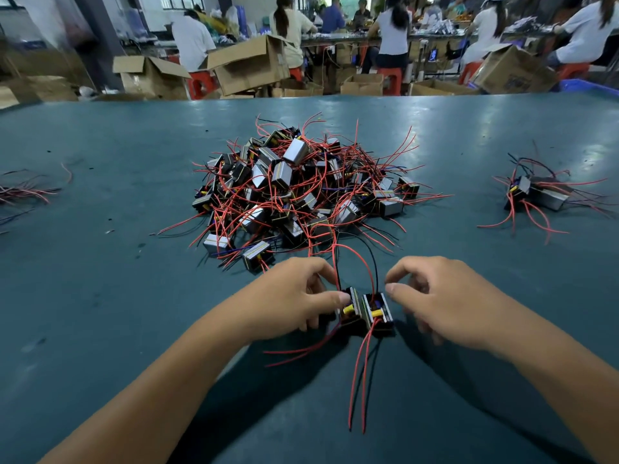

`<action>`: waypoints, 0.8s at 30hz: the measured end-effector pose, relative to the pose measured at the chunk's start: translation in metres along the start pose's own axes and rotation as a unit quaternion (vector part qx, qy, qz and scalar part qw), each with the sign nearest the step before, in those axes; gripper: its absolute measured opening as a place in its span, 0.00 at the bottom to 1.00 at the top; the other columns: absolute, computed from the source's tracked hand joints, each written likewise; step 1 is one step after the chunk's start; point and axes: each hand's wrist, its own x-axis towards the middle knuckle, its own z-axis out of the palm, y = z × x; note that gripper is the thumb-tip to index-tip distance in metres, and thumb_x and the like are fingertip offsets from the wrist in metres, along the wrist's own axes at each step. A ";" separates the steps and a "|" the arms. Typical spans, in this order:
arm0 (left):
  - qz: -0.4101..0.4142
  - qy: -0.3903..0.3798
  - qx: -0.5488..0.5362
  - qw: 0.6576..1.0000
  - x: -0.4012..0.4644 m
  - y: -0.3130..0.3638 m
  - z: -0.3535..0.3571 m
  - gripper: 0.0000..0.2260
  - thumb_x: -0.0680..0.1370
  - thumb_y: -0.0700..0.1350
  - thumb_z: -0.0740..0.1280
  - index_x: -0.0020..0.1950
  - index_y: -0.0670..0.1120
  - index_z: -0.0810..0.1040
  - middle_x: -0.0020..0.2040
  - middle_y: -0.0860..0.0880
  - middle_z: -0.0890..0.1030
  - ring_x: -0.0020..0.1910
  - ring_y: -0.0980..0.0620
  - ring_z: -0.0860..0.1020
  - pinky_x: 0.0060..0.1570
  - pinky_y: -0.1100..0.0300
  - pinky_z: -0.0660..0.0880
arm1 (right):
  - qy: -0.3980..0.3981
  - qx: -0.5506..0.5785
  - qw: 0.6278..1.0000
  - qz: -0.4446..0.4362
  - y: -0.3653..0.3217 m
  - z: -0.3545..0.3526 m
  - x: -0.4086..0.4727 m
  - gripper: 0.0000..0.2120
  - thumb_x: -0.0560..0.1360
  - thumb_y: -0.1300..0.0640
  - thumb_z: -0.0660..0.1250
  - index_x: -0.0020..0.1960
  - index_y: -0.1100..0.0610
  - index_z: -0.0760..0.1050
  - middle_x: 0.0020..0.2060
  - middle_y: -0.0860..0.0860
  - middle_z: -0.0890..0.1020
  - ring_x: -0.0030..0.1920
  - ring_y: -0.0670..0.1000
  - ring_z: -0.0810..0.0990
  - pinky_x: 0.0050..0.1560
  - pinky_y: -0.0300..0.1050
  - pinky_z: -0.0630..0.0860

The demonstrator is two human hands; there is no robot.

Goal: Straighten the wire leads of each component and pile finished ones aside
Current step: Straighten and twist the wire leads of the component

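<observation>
Two components sit side by side, touching, on the green surface [100, 296] right in front of the person. Left hand [294, 296] curls round the left component [351, 308], thumb on its yellow-taped top, fingers behind it. Right hand [432, 303] is just beside the right component [378, 309]; thumb and forefinger are bent close together near its upper right corner, but whether they pinch a wire or the body — cannot tell, the lower fingers are blurred.

Red leads [360, 373] run from the right component toward the camera, fairly straight; more red leads go off lower left from the left one. Black and red leads arc up from both toward the big pile [301, 189], centre of the surface, a tangle of components and red wire.

Small pile [536, 195] well off to the right, another wire bundle [26, 190] at the left edge. Cartons [248, 65] and seated workers in the background.
</observation>
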 end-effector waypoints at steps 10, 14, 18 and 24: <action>-0.014 0.004 -0.027 1.000 0.003 0.009 0.017 0.12 0.75 0.47 0.76 0.47 0.41 0.76 0.30 0.45 0.82 0.27 0.46 0.81 0.28 0.56 0.79 | 0.038 -0.082 0.996 -0.017 -0.014 0.014 -0.007 0.18 0.69 0.34 0.70 0.50 0.46 0.76 0.38 0.44 0.81 0.38 0.43 0.80 0.43 0.47 0.80; -0.008 0.016 0.058 0.998 0.002 0.015 0.017 0.15 0.74 0.53 0.76 0.42 0.42 0.79 0.31 0.45 0.83 0.27 0.48 0.81 0.28 0.56 0.77 | 0.048 -0.095 0.994 -0.034 -0.016 0.015 -0.006 0.12 0.73 0.43 0.71 0.51 0.47 0.75 0.38 0.42 0.80 0.40 0.42 0.78 0.45 0.44 0.78; 0.004 0.049 0.082 0.995 0.004 0.017 0.024 0.13 0.72 0.51 0.76 0.44 0.44 0.77 0.33 0.46 0.83 0.24 0.55 0.76 0.31 0.53 0.76 | 0.046 -0.099 0.993 -0.038 -0.018 0.015 -0.008 0.12 0.72 0.42 0.69 0.50 0.47 0.75 0.39 0.43 0.80 0.41 0.45 0.79 0.46 0.47 0.78; -0.043 0.009 -0.109 0.993 0.003 0.012 0.024 0.05 0.78 0.39 0.70 0.45 0.40 0.76 0.32 0.41 0.82 0.27 0.48 0.81 0.28 0.58 0.78 | 0.019 -0.159 0.986 -0.039 -0.020 0.018 -0.010 0.28 0.61 0.27 0.62 0.54 0.43 0.71 0.48 0.40 0.77 0.50 0.46 0.77 0.52 0.49 0.77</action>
